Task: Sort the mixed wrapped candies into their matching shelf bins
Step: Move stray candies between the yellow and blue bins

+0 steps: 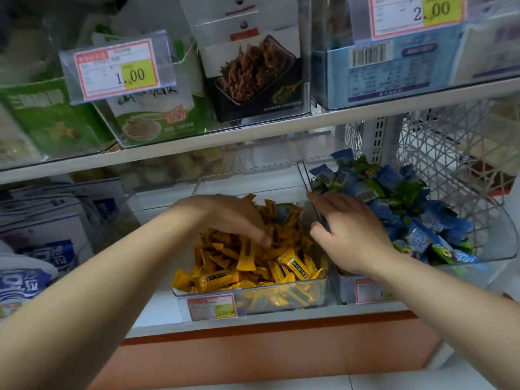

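Seen from my remote station, the left hand [225, 218] dipped bent fingers into yellow foil-wrapped candies [281, 266] heaped in a clear plastic shelf bin [253, 289]; whether it held one, I could not tell. The right hand [351, 235] rested open, fingers loose, against blue-and-green wrapped candies [394, 198] in the neighbouring clear bin [503, 243].

A shop is shown, at a self-service snack shelf. Printed price tags in clear holders, marked 1.00 [116, 70] and 2.00 [416, 15], are fixed above the upper shelf [253, 136]. There packaged snacks are stocked side by side: a green pack [149, 116], a black pack [253, 74] and a blue carton [394, 71] with a barcode. Below, yellow wrapped candies [270, 263] are heaped loose in a clear bin [281, 301] bearing its own price label [212, 306]. Blue and green wrapped candies [394, 192] are piled in the neighbouring compartment.
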A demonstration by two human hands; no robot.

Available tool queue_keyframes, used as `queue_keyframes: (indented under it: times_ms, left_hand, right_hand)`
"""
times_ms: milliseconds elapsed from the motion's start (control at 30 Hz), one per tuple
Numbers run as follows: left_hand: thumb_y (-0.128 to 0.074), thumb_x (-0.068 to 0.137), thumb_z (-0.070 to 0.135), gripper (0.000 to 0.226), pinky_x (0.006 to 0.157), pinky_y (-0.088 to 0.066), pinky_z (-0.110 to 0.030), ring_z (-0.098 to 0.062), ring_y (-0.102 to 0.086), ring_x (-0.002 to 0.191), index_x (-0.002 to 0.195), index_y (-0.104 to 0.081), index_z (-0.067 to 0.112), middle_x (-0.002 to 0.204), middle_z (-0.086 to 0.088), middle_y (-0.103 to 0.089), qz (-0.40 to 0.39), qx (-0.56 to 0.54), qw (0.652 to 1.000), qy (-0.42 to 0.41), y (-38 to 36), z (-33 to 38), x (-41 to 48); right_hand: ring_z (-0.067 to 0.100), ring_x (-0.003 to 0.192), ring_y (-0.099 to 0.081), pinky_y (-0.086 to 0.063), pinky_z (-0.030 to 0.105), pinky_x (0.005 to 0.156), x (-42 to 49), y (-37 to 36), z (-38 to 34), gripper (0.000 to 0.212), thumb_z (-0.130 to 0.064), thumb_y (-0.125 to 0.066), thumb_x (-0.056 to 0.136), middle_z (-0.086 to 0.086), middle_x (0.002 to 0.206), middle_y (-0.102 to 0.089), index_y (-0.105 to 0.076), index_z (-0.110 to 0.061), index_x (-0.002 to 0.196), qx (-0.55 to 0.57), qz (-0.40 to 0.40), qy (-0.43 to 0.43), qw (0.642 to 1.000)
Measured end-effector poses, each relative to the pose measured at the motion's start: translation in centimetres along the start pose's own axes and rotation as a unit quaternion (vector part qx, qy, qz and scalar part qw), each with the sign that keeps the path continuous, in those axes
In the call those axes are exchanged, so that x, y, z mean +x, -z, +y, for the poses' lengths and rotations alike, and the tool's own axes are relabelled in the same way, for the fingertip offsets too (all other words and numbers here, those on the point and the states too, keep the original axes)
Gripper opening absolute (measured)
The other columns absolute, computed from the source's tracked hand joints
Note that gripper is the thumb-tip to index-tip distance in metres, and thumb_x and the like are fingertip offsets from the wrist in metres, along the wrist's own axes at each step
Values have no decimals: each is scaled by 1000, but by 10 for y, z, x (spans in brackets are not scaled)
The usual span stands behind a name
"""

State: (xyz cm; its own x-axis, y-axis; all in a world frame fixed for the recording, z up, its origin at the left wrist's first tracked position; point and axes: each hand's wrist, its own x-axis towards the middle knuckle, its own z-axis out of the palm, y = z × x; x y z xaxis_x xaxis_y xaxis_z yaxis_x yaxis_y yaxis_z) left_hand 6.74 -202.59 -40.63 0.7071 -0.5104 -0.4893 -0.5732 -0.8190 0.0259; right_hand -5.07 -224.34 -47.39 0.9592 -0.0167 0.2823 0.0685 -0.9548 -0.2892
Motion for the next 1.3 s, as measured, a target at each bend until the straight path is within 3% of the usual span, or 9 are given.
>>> queue_keyframes:
  times_ms: [100, 200, 300, 467, 667, 800, 900, 1033, 1300]
  left_hand:
    - [-60, 86, 55, 27, 75, -50, -31, -13, -63, 88, 89, -72, 31, 91, 13, -67, 165, -30, 985, -29, 9, 19, 32]
    - [-60, 96, 28, 24, 92, -51, -36, -20, -61, 106, 116, -69, 19, 119, -3, -66, 238, -32, 970, -48, 2, 29, 76]
    - [-55, 98, 39, 50, 104, -43, -38, -26, -51, 127, 143, -47, 17, 143, -10, -52, 189, -62, 980, 16, -20, 30, 112]
    - [-50, 96, 56, 72, 111, -31, -38, -28, -36, 142, 154, -30, 18, 158, -9, -34, 97, -87, 990, 53, -31, 20, 129]
    - [-67, 88, 41, 52, 103, -43, -39, -25, -49, 125, 137, -53, 28, 142, -5, -50, 56, -148, 987, 32, -27, 20, 118]
    - [-70, 86, 33, 55, 98, -47, -38, -22, -54, 113, 137, -48, 30, 138, -5, -53, 54, -185, 981, 17, -28, 22, 114]
    - [-69, 87, 36, 66, 105, -44, -43, -25, -53, 121, 146, -40, 36, 142, -4, -49, 33, -202, 979, 6, -27, 23, 113]
    - [-65, 89, 43, 49, 106, -43, -47, -25, -54, 119, 134, -54, 28, 136, -4, -55, 22, -201, 979, -3, -25, 27, 111]
    - [-71, 84, 45, 27, 82, -52, -37, -18, -60, 91, 99, -62, 25, 100, 0, -64, 150, -199, 965, -79, -26, 23, 92]
  right_hand:
    - [21, 140, -30, -29, 42, 112, -1, 0, -1, 70, -53, -26, 86, -4, 152, -39, -27, -32, 153, -1, 0, -3, 1000]
    - [20, 139, -30, -29, 42, 112, 0, -1, -2, 71, -53, -24, 86, -4, 152, -39, -26, -33, 154, 1, 1, -6, 1000]
    - [19, 140, -29, -29, 42, 112, -1, -1, -2, 71, -53, -24, 86, -5, 152, -39, -25, -33, 154, 5, -1, -6, 1000]
    - [18, 139, -30, -29, 42, 111, 2, -4, 0, 70, -52, -25, 85, -6, 150, -41, -27, -35, 153, 10, 3, -3, 1000]
    - [18, 140, -28, -27, 41, 110, 1, -5, 1, 70, -52, -25, 85, -6, 152, -39, -26, -35, 153, 11, 3, -5, 1000]
    - [18, 141, -26, -26, 41, 111, 0, -4, 0, 70, -53, -24, 86, -6, 153, -37, -24, -35, 154, 12, -1, -8, 1000]
    - [18, 141, -26, -25, 42, 112, 0, -3, 0, 70, -53, -24, 86, -6, 153, -37, -24, -35, 154, 13, -1, -8, 1000]
    - [18, 140, -27, -26, 42, 111, 0, -3, 0, 70, -52, -25, 86, -6, 152, -38, -25, -35, 153, 15, 2, -5, 1000]
    - [18, 139, -26, -24, 42, 112, 2, -6, 3, 70, -54, -24, 86, -6, 152, -37, -23, -36, 153, 12, 0, -6, 1000]
